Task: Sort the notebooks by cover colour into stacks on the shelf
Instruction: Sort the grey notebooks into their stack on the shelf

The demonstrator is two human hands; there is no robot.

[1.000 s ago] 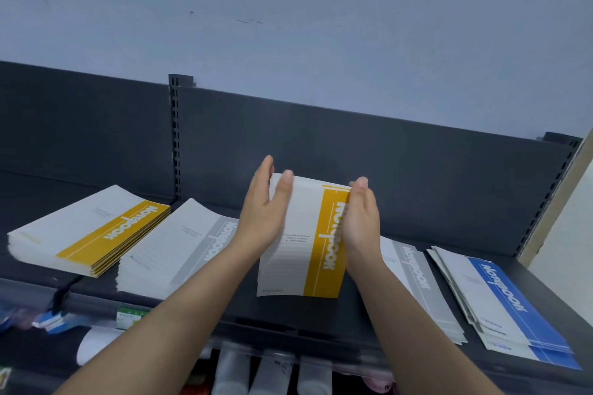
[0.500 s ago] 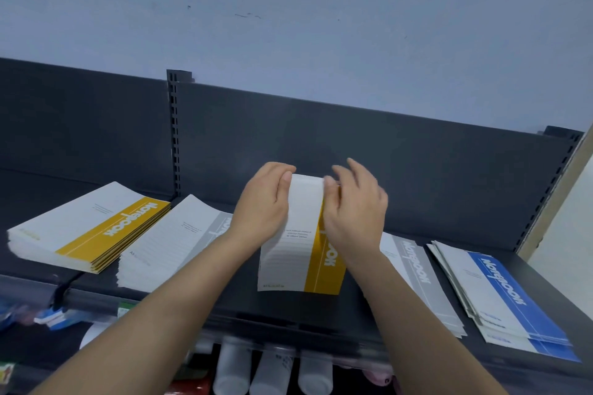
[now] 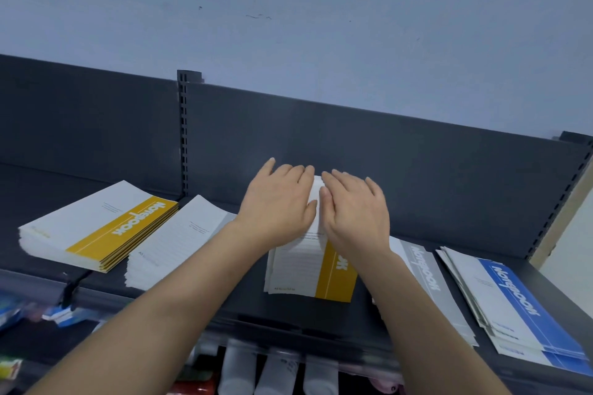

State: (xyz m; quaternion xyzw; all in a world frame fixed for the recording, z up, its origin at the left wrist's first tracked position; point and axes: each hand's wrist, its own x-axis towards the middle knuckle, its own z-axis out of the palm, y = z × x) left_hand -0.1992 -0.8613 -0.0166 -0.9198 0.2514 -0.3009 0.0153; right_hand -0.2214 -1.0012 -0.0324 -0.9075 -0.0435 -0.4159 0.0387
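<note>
Shifted from its edges, our left hand [image 3: 279, 199] and right hand [image 3: 356, 212] lie flat-fingered atop the yellow notebook [image 3: 333, 269] (seemingly pressing).

Both bare forearms are stretched forward and upward, converging. The left hand [image 3: 279, 202] and the right hand [image 3: 356, 212] are laid palm down, side by side, fingers extended and loosely together, thumb sides nearly meeting.
</note>
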